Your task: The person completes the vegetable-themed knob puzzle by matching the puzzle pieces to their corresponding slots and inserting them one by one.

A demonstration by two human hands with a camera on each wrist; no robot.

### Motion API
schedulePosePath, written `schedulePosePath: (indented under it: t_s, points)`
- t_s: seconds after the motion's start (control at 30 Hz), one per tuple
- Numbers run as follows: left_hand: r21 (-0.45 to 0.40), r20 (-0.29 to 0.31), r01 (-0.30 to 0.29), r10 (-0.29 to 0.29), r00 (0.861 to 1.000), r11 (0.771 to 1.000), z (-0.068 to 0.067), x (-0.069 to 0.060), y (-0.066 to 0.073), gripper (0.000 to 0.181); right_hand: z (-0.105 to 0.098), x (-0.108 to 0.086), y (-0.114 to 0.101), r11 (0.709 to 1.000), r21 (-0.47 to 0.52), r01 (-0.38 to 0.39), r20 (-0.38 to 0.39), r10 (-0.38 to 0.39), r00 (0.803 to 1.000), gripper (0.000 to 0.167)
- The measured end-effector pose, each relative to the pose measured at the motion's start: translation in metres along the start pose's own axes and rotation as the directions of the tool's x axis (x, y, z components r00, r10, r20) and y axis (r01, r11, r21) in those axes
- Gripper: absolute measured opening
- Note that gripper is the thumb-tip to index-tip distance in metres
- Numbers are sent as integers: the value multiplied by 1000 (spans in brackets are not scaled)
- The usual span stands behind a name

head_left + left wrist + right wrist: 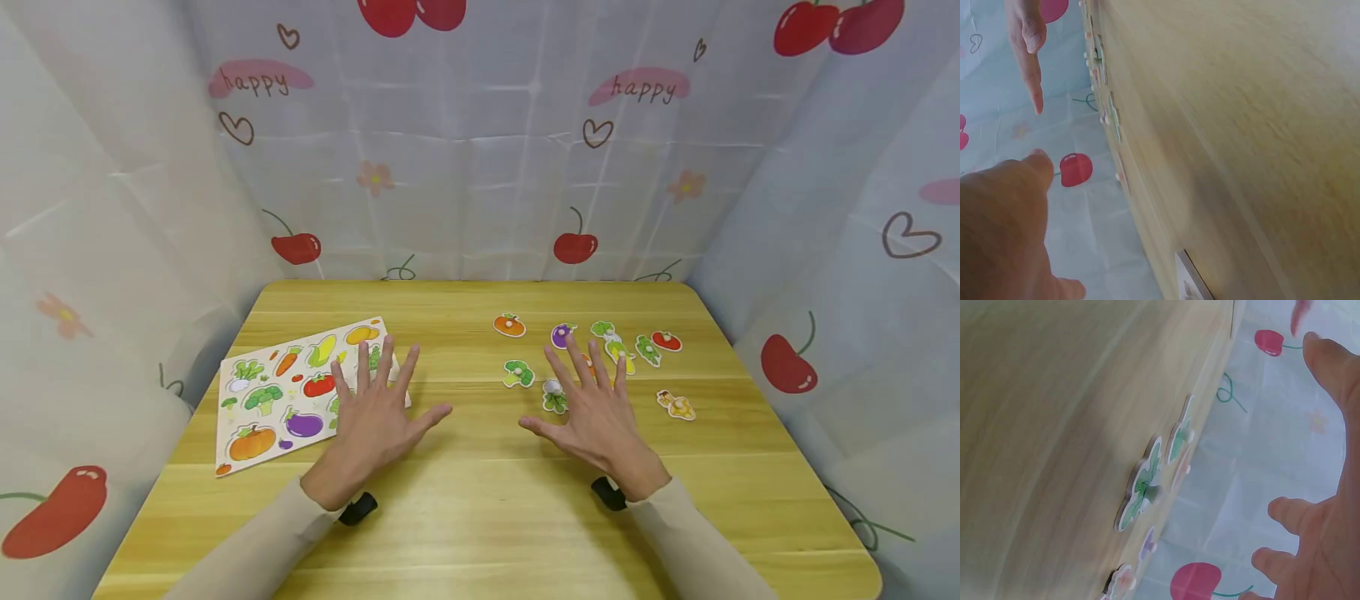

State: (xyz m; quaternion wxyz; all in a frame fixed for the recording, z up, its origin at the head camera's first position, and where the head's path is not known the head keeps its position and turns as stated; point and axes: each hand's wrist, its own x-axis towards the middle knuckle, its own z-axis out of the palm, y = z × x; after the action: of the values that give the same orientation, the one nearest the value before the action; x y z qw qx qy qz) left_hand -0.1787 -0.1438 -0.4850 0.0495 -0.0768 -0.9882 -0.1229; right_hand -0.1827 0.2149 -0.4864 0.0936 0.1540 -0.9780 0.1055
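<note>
My left hand (372, 425) hovers with fingers spread over the right part of a white vegetable puzzle board (292, 398), hiding some of its pictures. Held in the air too, my right hand (600, 421) spreads its fingers near several loose knobbed puzzle pieces. Around it lie a turnip piece (555, 400), a broccoli piece (517, 374), an eggplant piece (561, 337) and a corn piece (621, 360). Its fingers partly cover an orange piece. In the right wrist view, a green piece (1140, 484) with a knob lies below the hand. Neither hand holds anything.
Farther out are a pumpkin piece (510, 326), a pea pod piece (648, 351), a tomato piece (666, 340) and a yellow-brown piece (678, 406). Printed curtains (465, 200) surround the wooden table (465, 517) at the back and sides. Each wrist wears a black device.
</note>
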Motion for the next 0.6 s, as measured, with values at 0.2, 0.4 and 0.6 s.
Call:
schedulePosePath:
  t_s: [0.2,0.4,0.6]
  points:
    - [-46,37,66,-64,997,997,10,-1,-12,120,0,-1,0,1000,4,10,-3,-10,1000,118]
    - [-65,140,98,-88,986,993,7,-4,-21,110,1,1,-2,998,47,50,-8,-49,999,113]
    - [-63,223,118,-101,970,991,7,-10,-30,109,4,5,-5,993,48,109,-41,-107,993,107]
